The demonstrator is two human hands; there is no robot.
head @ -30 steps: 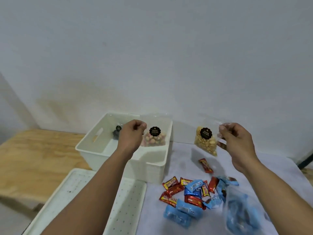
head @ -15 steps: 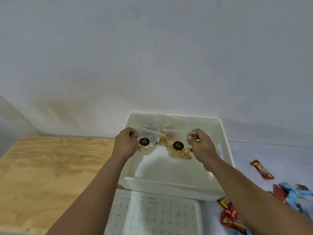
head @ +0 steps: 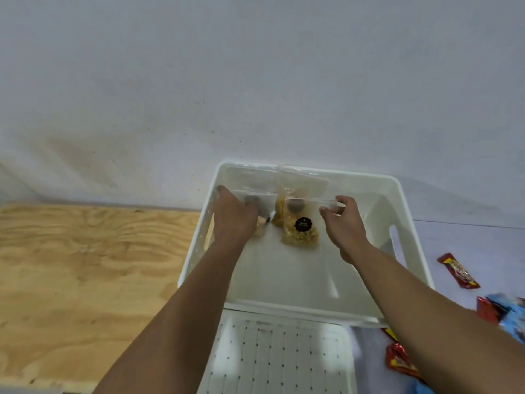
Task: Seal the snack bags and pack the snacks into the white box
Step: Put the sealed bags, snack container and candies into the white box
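The white box (head: 409,211) stands in the middle against the wall. Both my hands are down inside it. My right hand (head: 343,223) pinches the top right corner of a clear snack bag (head: 301,233) holding yellow pieces and a black round label; the bag's bottom rests on the box floor. My left hand (head: 234,220) covers another clear bag, of which only the top strip (head: 255,193) and a few pale pieces show. A third clear bag (head: 279,213) with yellow snacks leans on the far wall between them.
A white perforated lid (head: 278,356) lies in front of the box. Red candy wrappers (head: 457,270) and a blue one (head: 511,317) lie on the white cloth (head: 460,240) to the right. A bare wooden tabletop (head: 85,265) extends left.
Both hands carried their snack bags over the box and have now lowered them inside, down to its floor. My view has shifted left and down toward the box.
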